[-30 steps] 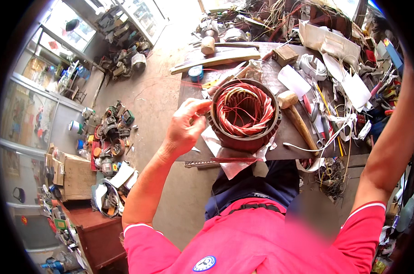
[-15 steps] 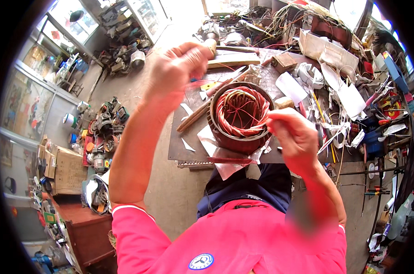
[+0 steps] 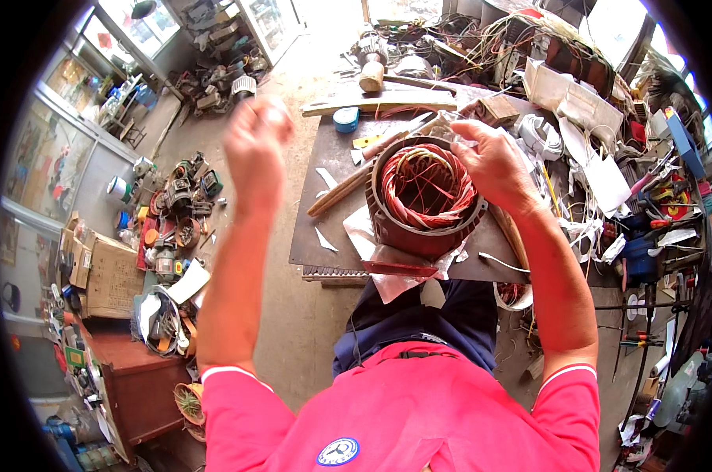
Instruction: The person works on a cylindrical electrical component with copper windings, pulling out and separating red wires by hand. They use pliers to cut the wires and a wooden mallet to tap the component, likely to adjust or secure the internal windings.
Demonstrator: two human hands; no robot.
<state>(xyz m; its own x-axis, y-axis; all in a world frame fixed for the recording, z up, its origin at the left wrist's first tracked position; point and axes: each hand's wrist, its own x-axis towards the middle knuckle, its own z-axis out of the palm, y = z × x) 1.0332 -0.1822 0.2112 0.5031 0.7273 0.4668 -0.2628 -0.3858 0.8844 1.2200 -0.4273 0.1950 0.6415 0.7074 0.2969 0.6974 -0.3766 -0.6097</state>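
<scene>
A motor housing (image 3: 419,240) with a ring of red copper windings (image 3: 395,200) and loose red wires sits on the dark work table (image 3: 316,240), on scraps of white sheet. My left hand (image 3: 257,145) is raised left of it, smeared by motion, its fingers too blurred to read. My right hand (image 3: 489,161) reaches over the housing's upper right rim, fingers bent together at the windings; what they hold is unclear. A wooden stick (image 3: 332,195) lies left of the housing, and a wooden handle (image 3: 511,240) shows to its right, partly behind my right arm.
A blue tape roll (image 3: 346,119), boards (image 3: 371,102), white sheets (image 3: 603,173) and tangled cables (image 3: 529,31) crowd the table's back and right. Motor parts (image 3: 179,189) and cardboard boxes (image 3: 112,283) lie on the left, beside a red-brown cabinet (image 3: 136,385).
My left hand rose from beside the housing and has swung out leftward. My right hand came in from the far right to the housing, then moved up along its right rim.
</scene>
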